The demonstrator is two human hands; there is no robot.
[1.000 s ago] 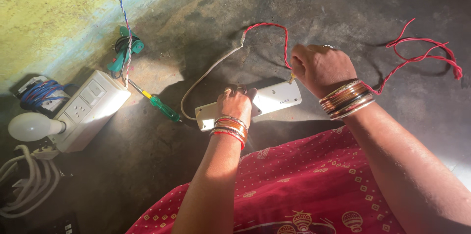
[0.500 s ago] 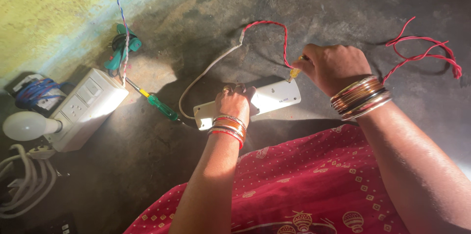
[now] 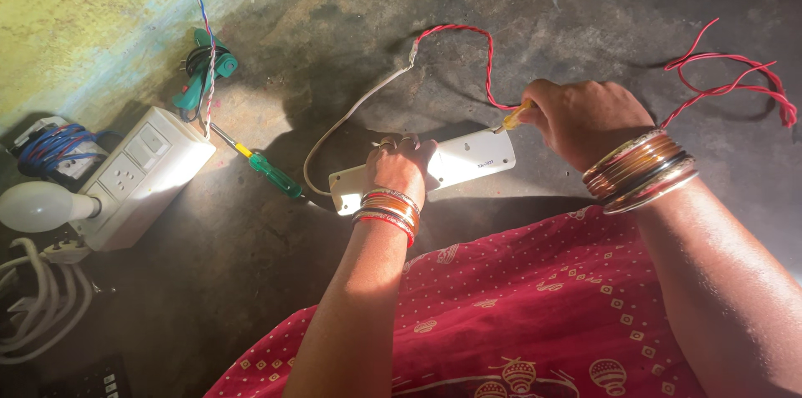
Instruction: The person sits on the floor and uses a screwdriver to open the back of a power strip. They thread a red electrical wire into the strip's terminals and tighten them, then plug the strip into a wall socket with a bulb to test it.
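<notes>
White plastic extension board point(image 3: 468, 162) is laid flat on the dark concrete floor point(image 3: 585, 14), just in front of a red patterned garment. It is pressed down near its middle by the left hand point(image 3: 399, 166), fingers curled over its top edge. A yellow-handled tool point(image 3: 511, 118) is gripped in the closed right hand point(image 3: 585, 118), its tip set at the board's right end. Twisted red wire point(image 3: 468, 43) is seen just beyond. A green-handled screwdriver point(image 3: 271, 172) and a white switchboard point(image 3: 138, 172) are lying to the left.
</notes>
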